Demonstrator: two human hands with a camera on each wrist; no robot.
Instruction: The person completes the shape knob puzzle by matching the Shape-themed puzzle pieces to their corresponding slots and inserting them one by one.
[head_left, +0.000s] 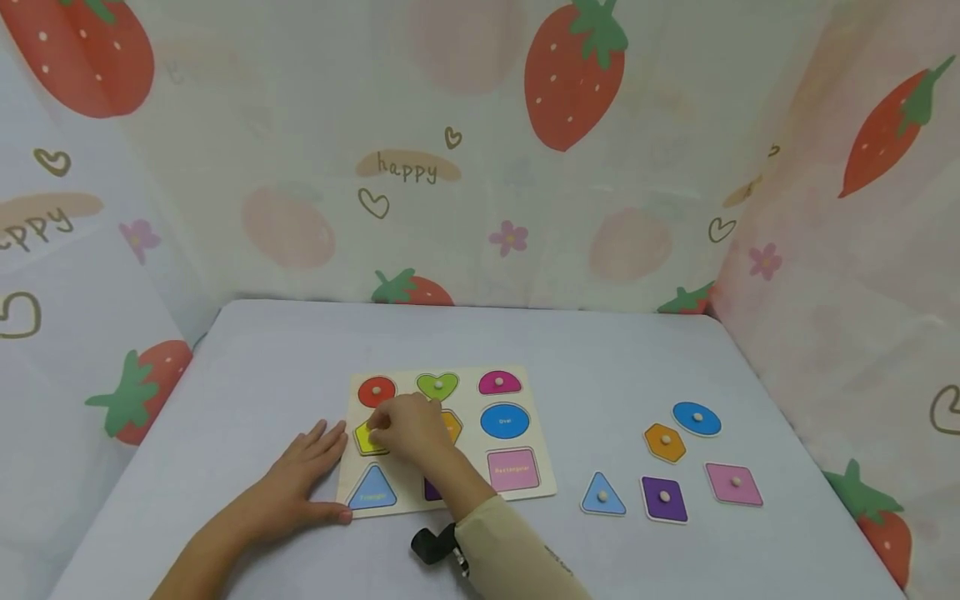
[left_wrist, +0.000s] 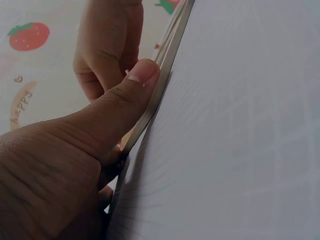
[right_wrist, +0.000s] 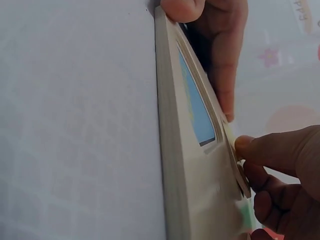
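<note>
On a white table (head_left: 630, 358) amid strawberry drapes (head_left: 480, 187), the right hand (head_left: 412, 429) pinches a yellow piece (head_left: 363, 438), the left hand (head_left: 291, 477) straight-fingered.

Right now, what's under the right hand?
Under the right hand, parts of the yellow piece and orange slot on the board show; their remaining areas are covered.

Looks like a small makeshift booth; hard to tell whether inside a home or a studio. Closed in on three sides by sheets (head_left: 322, 92) printed with strawberries (head_left: 575, 79) and flowers (head_left: 508, 238), around a white table (head_left: 600, 350)
</note>
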